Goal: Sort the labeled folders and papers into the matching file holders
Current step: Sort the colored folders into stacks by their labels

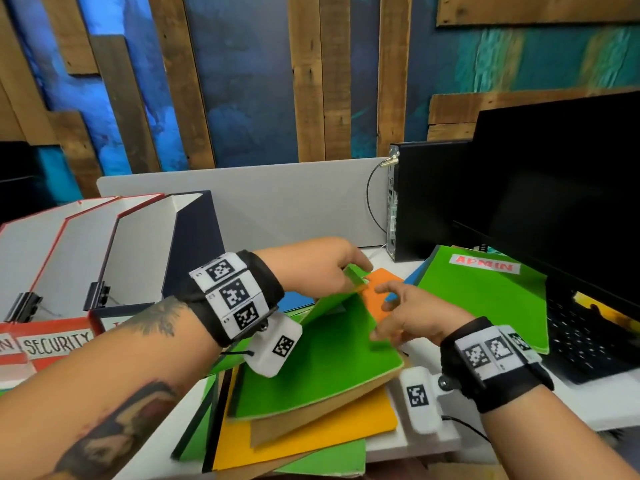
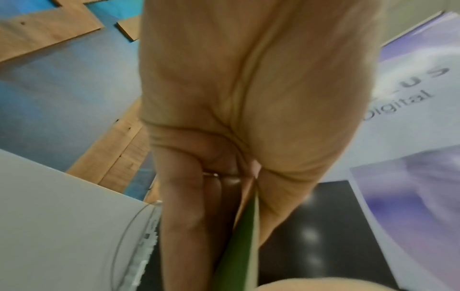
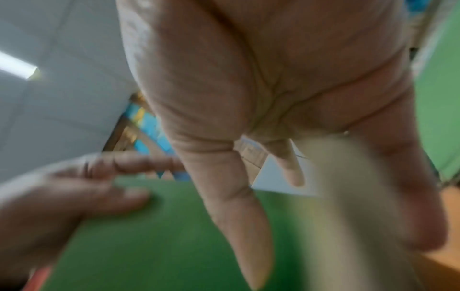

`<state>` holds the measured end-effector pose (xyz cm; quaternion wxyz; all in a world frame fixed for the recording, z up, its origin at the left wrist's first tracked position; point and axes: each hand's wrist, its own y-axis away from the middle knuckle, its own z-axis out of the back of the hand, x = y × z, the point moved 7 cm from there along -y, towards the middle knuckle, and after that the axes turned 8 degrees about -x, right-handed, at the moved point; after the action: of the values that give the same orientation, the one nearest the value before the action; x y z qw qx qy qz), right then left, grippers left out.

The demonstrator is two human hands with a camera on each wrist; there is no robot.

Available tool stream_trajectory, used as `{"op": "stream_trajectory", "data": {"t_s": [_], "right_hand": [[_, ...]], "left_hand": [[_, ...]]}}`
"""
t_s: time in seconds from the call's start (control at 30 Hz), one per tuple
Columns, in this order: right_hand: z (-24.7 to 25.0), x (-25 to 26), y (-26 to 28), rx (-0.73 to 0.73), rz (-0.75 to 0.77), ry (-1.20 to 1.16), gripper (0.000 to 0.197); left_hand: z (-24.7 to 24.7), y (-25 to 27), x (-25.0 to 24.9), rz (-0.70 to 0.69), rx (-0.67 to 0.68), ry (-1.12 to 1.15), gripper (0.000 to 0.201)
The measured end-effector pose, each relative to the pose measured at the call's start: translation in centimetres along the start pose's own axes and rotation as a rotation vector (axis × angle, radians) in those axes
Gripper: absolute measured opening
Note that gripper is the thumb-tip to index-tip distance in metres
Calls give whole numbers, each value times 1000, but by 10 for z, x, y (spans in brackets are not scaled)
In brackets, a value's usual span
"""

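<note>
A green folder (image 1: 311, 368) tops the stack of folders on the desk. My left hand (image 1: 353, 271) pinches the far edge of its cover (image 2: 244, 246) and holds it lifted. An orange sheet (image 1: 379, 289) shows beneath. Straight, spread fingers of my right hand (image 1: 381, 313) hover over the orange sheet at the cover's right edge and grip nothing; that view is blurred. A second green folder labelled ADMIN (image 1: 485, 299) lies to the right. White file holders (image 1: 138, 237) stand at the left; one carries a SECURITY label (image 1: 57, 342).
A yellow folder (image 1: 311, 438) and a brown one (image 1: 311, 414) lie under the green folder. A black monitor (image 1: 554, 185), a PC tower (image 1: 426, 202) and a keyboard (image 1: 588, 341) crowd the right side. A grey divider (image 1: 294, 202) closes off the back of the desk.
</note>
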<state>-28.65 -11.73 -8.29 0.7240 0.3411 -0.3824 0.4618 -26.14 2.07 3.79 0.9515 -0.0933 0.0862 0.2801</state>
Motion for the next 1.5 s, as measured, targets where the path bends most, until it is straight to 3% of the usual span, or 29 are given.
{"op": "stream_trajectory", "data": {"t_s": [0.07, 0.2, 0.3, 0.47, 0.57, 0.67, 0.73, 0.87, 0.93, 1.07, 1.17, 1.27, 1.37, 1.43, 1.5], "right_hand": [[0, 14, 3, -91, 154, 119, 89], [17, 38, 10, -222, 390, -194, 51], [43, 51, 14, -422, 548, -176, 37], [81, 52, 30, -749, 670, -383, 41], [85, 53, 35, -843, 712, -403, 45], [74, 51, 30, -797, 677, -385, 58], [67, 48, 23, -744, 611, -329, 86], [46, 31, 3, -555, 307, -100, 123], [28, 20, 0, -384, 139, 112, 124], [-5, 4, 13, -63, -32, 456, 92], [-18, -16, 12, 23, -123, 571, 86], [-27, -28, 6, 62, -173, 600, 77], [-25, -31, -1, 30, -159, 560, 59], [-24, -35, -6, 33, -172, 460, 49], [-22, -38, -11, 24, -172, 400, 47]], "left_hand": [[11, 3, -14, -31, -22, 92, 47], [27, 11, -40, -103, -100, 217, 51], [31, 18, -52, -129, -156, 258, 54], [39, 28, -62, -253, -230, 169, 60], [43, 22, -53, -254, -288, 192, 62], [44, 13, -40, -238, -358, 141, 70], [45, 12, -31, -215, -435, 137, 68], [58, 18, -25, -212, -682, 224, 63], [66, 20, -22, -213, -792, 278, 63], [75, 22, -21, -226, -911, 321, 66], [63, 11, -9, -140, -836, 171, 75], [29, -11, 19, 22, -611, -32, 81], [-17, -28, 57, 79, -371, -171, 84], [-48, -33, 82, 85, -216, -216, 82], [-79, -34, 99, 66, -78, -270, 64]]}}
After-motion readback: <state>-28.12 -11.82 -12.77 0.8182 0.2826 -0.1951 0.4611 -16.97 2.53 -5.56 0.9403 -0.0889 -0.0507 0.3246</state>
